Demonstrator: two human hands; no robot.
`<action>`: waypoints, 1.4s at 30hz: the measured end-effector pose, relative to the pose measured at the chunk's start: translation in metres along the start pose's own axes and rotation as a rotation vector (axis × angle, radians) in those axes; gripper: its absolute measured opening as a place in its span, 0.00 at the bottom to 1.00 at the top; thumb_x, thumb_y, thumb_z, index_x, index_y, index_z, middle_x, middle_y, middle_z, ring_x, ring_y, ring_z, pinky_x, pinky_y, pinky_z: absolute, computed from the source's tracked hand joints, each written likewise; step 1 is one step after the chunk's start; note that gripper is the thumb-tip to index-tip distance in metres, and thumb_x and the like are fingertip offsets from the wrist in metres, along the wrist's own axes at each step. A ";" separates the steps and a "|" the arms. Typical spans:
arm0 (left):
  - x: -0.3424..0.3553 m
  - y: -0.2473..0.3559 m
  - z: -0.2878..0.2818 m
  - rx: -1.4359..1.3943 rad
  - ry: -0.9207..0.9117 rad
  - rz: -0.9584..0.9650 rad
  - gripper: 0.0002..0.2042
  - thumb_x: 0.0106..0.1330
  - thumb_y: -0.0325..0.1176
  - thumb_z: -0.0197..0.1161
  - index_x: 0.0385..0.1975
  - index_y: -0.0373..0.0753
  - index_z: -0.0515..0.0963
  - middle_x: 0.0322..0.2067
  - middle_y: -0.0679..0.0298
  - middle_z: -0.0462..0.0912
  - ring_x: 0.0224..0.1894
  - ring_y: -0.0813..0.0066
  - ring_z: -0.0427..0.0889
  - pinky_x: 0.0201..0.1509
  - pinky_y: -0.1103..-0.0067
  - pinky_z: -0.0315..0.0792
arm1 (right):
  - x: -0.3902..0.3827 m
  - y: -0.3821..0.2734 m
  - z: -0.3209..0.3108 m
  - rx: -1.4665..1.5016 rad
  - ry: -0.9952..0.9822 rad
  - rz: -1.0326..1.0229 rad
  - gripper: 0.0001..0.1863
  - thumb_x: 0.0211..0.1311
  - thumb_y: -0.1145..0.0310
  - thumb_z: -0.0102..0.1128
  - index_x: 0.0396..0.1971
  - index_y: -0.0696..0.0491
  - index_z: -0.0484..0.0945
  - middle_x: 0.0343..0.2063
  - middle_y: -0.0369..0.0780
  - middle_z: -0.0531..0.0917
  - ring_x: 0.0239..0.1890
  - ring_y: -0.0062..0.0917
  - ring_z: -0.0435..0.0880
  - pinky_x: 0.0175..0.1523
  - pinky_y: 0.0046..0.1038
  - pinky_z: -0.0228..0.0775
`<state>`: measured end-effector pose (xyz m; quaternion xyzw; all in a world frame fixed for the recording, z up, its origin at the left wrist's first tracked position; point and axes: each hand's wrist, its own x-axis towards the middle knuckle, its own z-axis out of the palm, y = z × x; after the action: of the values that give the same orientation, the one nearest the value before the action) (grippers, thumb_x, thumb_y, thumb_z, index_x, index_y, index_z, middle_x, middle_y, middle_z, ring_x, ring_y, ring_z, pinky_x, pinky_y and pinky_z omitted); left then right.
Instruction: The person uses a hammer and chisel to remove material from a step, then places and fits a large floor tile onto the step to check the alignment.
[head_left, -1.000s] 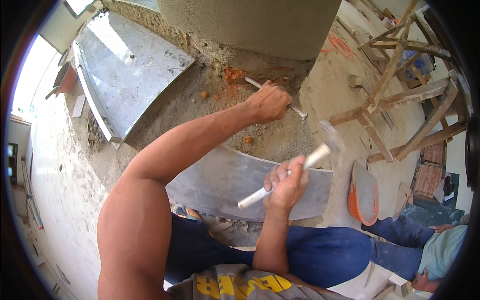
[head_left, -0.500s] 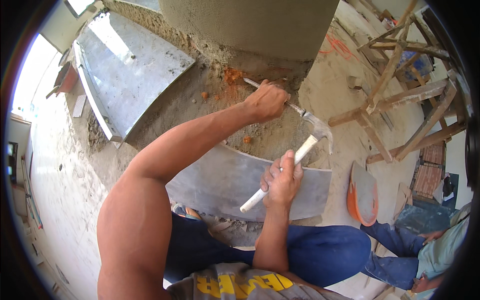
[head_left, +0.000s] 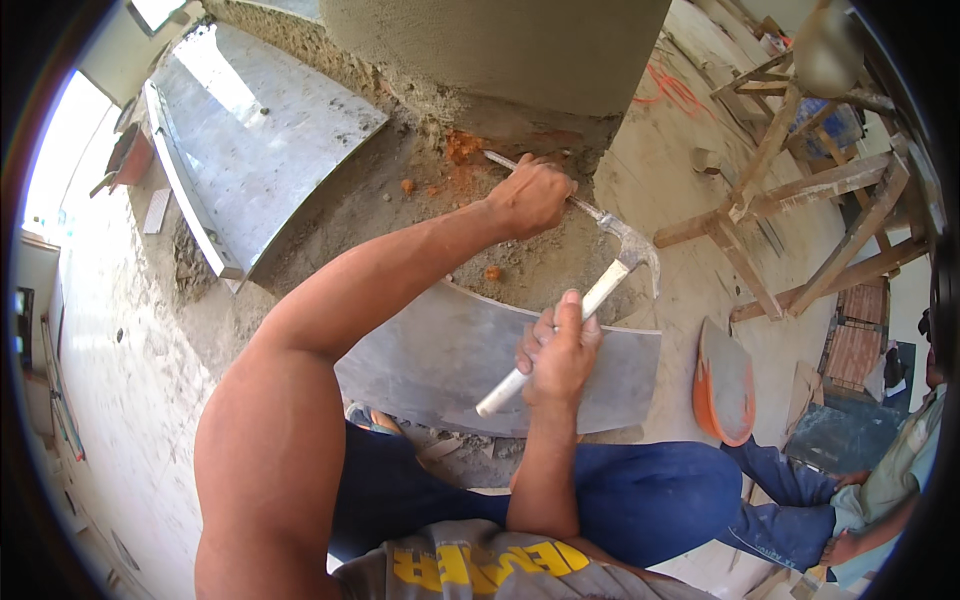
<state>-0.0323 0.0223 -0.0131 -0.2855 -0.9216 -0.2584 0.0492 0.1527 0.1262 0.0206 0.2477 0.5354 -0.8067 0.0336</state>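
Observation:
My left hand (head_left: 533, 196) is closed round a thin metal chisel (head_left: 499, 159), held at a slant. The chisel's tip reaches crumbled orange brick (head_left: 463, 147) at the foot of a grey rendered column (head_left: 490, 50). In my right hand (head_left: 563, 352) is a claw hammer (head_left: 601, 289), gripped by its pale handle. The hammer's head appears to meet the chisel's butt end, on the right of my left hand. Sandy rubble (head_left: 400, 230) lies under both tools, between two curved grey slabs.
One slab (head_left: 270, 120) lies at the left, the other (head_left: 430, 360) close before my knees. To the right are an orange rubber bowl (head_left: 725, 385) and wooden trestles (head_left: 775, 220). A seated person (head_left: 870, 500) is at the lower right. An orange cord (head_left: 675, 90) lies behind.
Both hands keep their grips, and the hammer head stays by the chisel's end. The view has shifted slightly. At the right, the other person's body has moved a little.

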 end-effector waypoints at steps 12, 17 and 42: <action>-0.005 -0.018 0.006 0.034 0.007 0.014 0.10 0.65 0.30 0.57 0.40 0.37 0.84 0.34 0.49 0.86 0.44 0.51 0.86 0.57 0.54 0.71 | -0.008 0.010 0.018 0.235 0.140 -0.364 0.22 0.81 0.54 0.50 0.24 0.45 0.60 0.13 0.29 0.61 0.10 0.14 0.59 0.11 0.22 0.51; 0.009 -0.012 0.011 0.294 -0.209 0.007 0.23 0.66 0.31 0.58 0.61 0.37 0.78 0.38 0.50 0.86 0.48 0.53 0.85 0.57 0.56 0.72 | 0.004 0.002 -0.007 0.010 -0.004 0.017 0.22 0.78 0.50 0.55 0.23 0.43 0.64 0.12 0.27 0.65 0.08 0.13 0.62 0.11 0.21 0.54; 0.002 -0.025 0.010 -0.103 0.200 0.157 0.12 0.71 0.26 0.57 0.23 0.28 0.74 0.26 0.38 0.77 0.33 0.34 0.76 0.39 0.52 0.64 | -0.008 0.015 0.003 0.154 -0.185 -0.039 0.20 0.80 0.48 0.50 0.34 0.49 0.65 0.13 0.25 0.63 0.10 0.09 0.61 0.12 0.19 0.54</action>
<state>-0.0469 0.0105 -0.0322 -0.3316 -0.8724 -0.3280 0.1462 0.1639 0.1154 0.0120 0.1637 0.4713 -0.8653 0.0480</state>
